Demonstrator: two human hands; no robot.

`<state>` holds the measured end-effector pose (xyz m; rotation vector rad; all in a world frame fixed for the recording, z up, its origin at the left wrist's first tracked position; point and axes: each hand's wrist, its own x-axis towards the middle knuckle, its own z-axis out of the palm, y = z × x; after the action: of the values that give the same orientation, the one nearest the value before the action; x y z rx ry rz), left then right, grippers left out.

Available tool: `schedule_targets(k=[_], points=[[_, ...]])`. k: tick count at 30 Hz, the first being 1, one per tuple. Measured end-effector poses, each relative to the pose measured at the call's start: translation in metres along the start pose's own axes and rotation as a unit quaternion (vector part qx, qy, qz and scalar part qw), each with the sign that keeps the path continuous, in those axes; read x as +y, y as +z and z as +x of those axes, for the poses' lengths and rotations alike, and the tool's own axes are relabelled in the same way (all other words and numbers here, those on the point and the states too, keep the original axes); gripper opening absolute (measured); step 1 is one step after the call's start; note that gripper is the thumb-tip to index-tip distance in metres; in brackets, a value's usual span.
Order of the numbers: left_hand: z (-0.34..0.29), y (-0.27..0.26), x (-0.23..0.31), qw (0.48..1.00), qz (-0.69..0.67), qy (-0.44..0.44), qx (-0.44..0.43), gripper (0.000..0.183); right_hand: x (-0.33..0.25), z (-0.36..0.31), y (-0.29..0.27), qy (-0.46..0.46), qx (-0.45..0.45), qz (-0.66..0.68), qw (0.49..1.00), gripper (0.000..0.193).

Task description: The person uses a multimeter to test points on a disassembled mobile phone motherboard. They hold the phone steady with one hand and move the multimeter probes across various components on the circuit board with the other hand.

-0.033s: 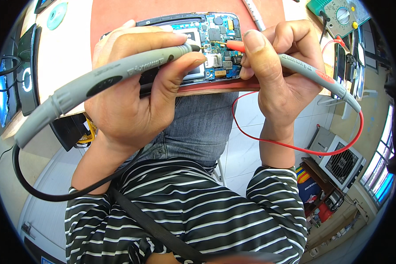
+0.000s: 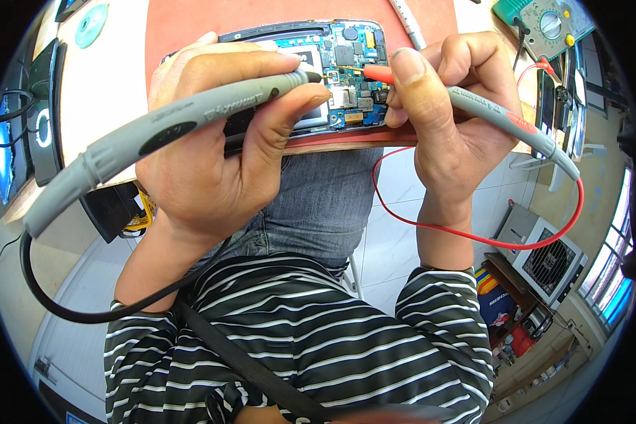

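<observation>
An opened phone with a blue circuit board [image 2: 367, 88] lies on a red mat [image 2: 184, 21], its silver battery [image 2: 311, 121] partly behind my left hand. My left hand [image 2: 198, 166] is closed around a thick grey test probe [image 2: 120, 152] with a black lead, its dark end near the board's left side. In my right hand [image 2: 442, 152], a second grey probe [image 2: 487, 109] with a red front collar is pinched between thumb and fingers. Its thin metal tip reaches over the middle of the board. Whether either tip touches the board, I cannot tell.
At the far right is a green multimeter [image 2: 544, 28]. A marker pen [image 2: 406, 21] lies beyond the phone, and a teal round object [image 2: 92, 27] sits far left. The red lead [image 2: 431, 225] loops below my right hand; the black lead [image 2: 56, 307] hangs at left.
</observation>
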<state>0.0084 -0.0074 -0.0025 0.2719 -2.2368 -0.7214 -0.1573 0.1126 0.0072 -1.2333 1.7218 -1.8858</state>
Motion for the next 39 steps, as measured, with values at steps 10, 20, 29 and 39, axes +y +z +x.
schedule_targets(k=[10, 20, 29, 39], points=[[-0.0006, 0.0005, -0.0001, 1.0, 0.003, 0.002, 0.005, 0.021, 0.0002, 0.0001, 0.0009, -0.009, -0.003, 0.009, 1.0, 0.026], [0.0001, -0.0006, 0.0004, 1.0, 0.01, 0.002, -0.002, 0.02, -0.0004, -0.0001, 0.0004, -0.007, 0.003, -0.004, 1.0, 0.026], [-0.0004, -0.0007, -0.0002, 1.0, -0.005, -0.006, -0.005, 0.02, 0.0008, 0.0003, -0.0011, -0.01, -0.004, 0.003, 1.0, 0.026], [-0.0004, 0.0, -0.0016, 1.0, 0.001, 0.006, -0.001, 0.022, 0.0013, 0.0002, 0.0008, -0.005, -0.002, 0.017, 1.0, 0.027]])
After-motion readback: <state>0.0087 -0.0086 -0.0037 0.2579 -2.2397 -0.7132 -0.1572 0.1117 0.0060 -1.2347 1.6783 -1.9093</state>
